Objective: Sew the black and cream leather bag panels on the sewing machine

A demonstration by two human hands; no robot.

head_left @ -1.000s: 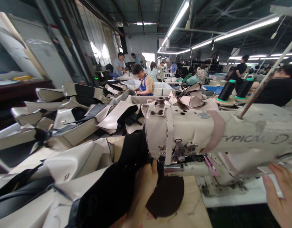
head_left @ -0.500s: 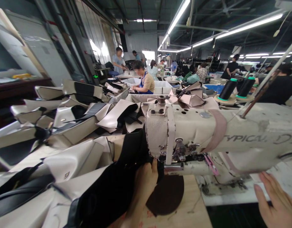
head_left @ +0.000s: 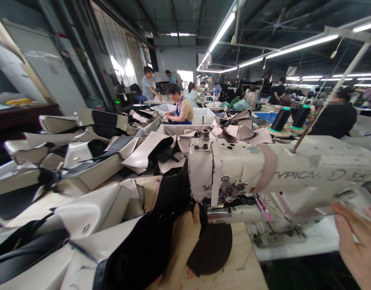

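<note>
My left hand (head_left: 185, 227) is beside the needle end of a cream sewing machine (head_left: 233, 161). Its thumb and fingers close on the edge of a black-and-cream bag piece (head_left: 143, 237), whose black part runs up under the machine head. Some of the fingertips are hidden by black material. Right of that hand, a dark rounded flap (head_left: 212, 249) lies over the wooden board (head_left: 242, 266). My right hand (head_left: 357, 241) is at the machine's lower right side, fingers stretched out and thumb apart. A small pale plate (head_left: 324, 210) is at its fingertips; I cannot tell whether they touch it.
Cream and black bag pieces (head_left: 91, 205) are heaped on the left. Two black thread cones (head_left: 280, 120) stand behind the machine, near a slanted metal rod (head_left: 312, 121). A co-worker in a blue apron (head_left: 182, 108) sits beyond white bins (head_left: 203, 117); other people work farther back.
My right hand has moved up towards the machine's lower side, its fingers now closer together. The left hand stays by the needle. The camera view has shifted slightly.
</note>
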